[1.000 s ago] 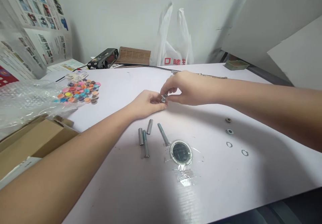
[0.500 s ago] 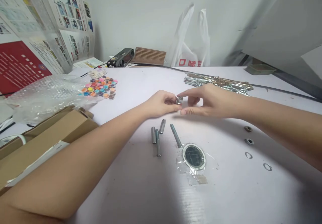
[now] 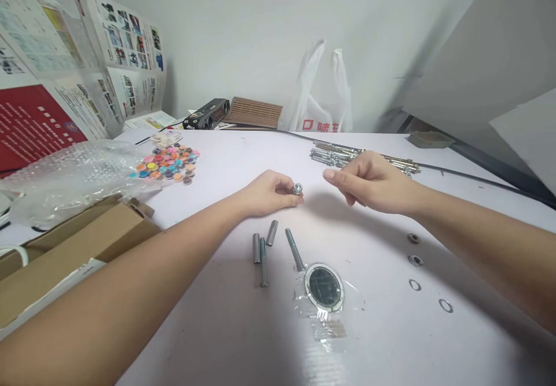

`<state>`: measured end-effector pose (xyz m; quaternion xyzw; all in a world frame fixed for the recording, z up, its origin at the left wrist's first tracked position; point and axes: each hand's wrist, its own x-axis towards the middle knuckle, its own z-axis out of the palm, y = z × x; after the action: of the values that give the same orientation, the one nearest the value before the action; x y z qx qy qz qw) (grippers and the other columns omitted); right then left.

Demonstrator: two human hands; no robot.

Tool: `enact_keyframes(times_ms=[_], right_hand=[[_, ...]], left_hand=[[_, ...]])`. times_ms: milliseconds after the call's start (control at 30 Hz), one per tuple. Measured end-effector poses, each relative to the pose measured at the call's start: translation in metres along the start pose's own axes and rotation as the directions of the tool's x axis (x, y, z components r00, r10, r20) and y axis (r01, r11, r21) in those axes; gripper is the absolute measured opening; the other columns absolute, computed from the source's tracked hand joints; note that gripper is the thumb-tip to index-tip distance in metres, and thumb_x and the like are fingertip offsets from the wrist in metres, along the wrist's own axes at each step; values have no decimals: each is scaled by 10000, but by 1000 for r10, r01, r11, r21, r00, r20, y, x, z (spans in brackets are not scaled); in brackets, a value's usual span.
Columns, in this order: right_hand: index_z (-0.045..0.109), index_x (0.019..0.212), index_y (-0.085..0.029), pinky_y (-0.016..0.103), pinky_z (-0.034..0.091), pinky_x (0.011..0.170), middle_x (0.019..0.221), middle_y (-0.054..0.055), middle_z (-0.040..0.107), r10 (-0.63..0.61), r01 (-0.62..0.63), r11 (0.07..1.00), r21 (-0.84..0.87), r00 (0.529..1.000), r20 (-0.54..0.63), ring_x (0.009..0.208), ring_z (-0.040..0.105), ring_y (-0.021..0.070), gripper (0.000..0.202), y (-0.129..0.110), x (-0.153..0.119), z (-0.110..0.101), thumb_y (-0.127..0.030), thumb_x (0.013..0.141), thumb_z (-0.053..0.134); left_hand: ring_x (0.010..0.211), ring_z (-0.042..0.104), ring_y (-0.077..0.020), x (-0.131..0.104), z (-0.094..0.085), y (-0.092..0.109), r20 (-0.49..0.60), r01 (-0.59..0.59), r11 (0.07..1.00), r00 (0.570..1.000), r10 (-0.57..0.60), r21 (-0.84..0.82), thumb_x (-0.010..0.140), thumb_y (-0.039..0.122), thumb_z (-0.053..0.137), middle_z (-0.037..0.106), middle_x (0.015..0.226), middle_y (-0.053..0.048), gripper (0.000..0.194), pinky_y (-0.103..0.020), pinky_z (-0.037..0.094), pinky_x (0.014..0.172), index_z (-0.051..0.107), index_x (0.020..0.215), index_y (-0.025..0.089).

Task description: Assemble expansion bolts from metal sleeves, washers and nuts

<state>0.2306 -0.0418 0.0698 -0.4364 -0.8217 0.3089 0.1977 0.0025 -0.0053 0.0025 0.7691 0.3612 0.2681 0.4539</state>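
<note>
My left hand [image 3: 273, 194] is closed, thumb and fingers pinching a small shiny metal nut [image 3: 297, 188] just above the white table. Whether the nut sits on a bolt is hidden by the fingers. To the right and apart from it is my right hand [image 3: 369, 183], its fingers curled in and thumb pointing left, with nothing visible in it. In front of the hands lie metal sleeves [image 3: 256, 248], a bolt [image 3: 264, 263] and another bolt [image 3: 294, 249]. Below my right forearm are a nut [image 3: 416, 260], a second nut [image 3: 413, 238] and flat washers [image 3: 414, 285].
A round dark disc [image 3: 324, 287] with a pale rim is taped to the table. Behind my right hand lies a pile of metal anchor bolts [image 3: 330, 153]. Colourful small discs [image 3: 174, 163], bubble wrap [image 3: 78, 172] and a cardboard box [image 3: 87, 253] occupy the left; a plastic bag [image 3: 321, 102] stands behind.
My right hand has drawn away to the right from the nut, and its fingers have curled in. The left hand keeps its pinch. The whole view has shifted slightly.
</note>
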Motion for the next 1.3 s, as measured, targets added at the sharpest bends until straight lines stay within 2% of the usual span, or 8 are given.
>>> enact_keyframes(times_ms=[100, 200, 300, 367, 633, 933, 1133, 1300], right_hand=[[565, 549, -178, 262, 231, 421, 418, -40, 393, 40, -39, 998, 39, 999, -33, 398, 315, 75, 462, 2, -4, -1, -502, 879, 570], [671, 907, -161, 248, 296, 441, 500, -33, 507, 50, -53, 997, 57, 997, 59, 436, 400, 93, 333, 1, 0, 6, -473, 891, 554], [470, 1376, -142, 249, 353, 483, 616, -11, 619, 1, -2, 1000, 10, 994, 106, 502, 490, 120, 540, -2, 7, 19, -385, 898, 538], [422, 1431, -153, 254, 365, 516, 632, -9, 632, -85, 95, 991, -90, 990, 110, 522, 503, 124, 568, -2, 11, 28, -333, 901, 516], [638, 1023, -153, 279, 307, 541, 729, 73, 697, -143, 60, 792, -608, 986, -89, 611, 589, 174, 325, -2, 15, 45, -371, 928, 416], [624, 795, -173, 293, 200, 473, 612, 88, 629, -1, -152, 701, -697, 977, -214, 534, 538, 188, 366, -24, 13, 53, -387, 920, 354], [586, 621, -174, 297, 276, 493, 577, 55, 581, 62, -195, 816, -544, 966, -252, 506, 456, 138, 370, -19, 10, 4, -410, 880, 466], [624, 680, -169, 314, 307, 485, 609, 68, 583, 230, -361, 843, -398, 912, -339, 508, 462, 145, 281, 15, 19, -42, -413, 816, 595]], left_hand=[[706, 566, -128, 0, 0, -1, 3, -1, 1000, 1000, 1, 7, 769, 306, 714, 661, 761, -32, 204, -257, 426, 665, 687, 813, 108], [673, 546, -119, 0, 0, -4, 8, -20, 1000, 1000, 20, 11, 776, 334, 710, 638, 725, -12, 218, -250, 407, 633, 672, 788, 121], [650, 541, -125, 1, -1, -7, 7, -28, 999, 1000, 27, 22, 778, 381, 707, 617, 689, -7, 262, -256, 400, 614, 647, 747, 128], [707, 584, -149, 1, -1, -8, 10, -35, 999, 999, 35, 11, 773, 368, 709, 655, 747, -29, 247, -271, 430, 660, 656, 780, 127], [712, 577, -133, 0, 0, -5, 12, -97, 990, 995, 96, 99, 793, 229, 637, 637, 701, 9, 116, -242, 422, 667, 649, 725, 135], [783, 624, -141, -6, 9, 4, -50, -227, 927, 966, 252, 298, 824, 159, 552, 701, 799, 2, 148, -253, 454, 763, 686, 761, 160], [903, 674, -203, -7, 10, 3, -156, -72, 970, 982, 110, 232, 849, 424, 618, 741, 970, -56, 385, -323, 497, 866, 660, 1147, 185], [891, 683, -207, -1, 8, -5, -167, -31, 982, 984, 62, 186, 898, 496, 534, 751, 898, -76, 391, -319, 514, 856, 690, 1025, 160]])
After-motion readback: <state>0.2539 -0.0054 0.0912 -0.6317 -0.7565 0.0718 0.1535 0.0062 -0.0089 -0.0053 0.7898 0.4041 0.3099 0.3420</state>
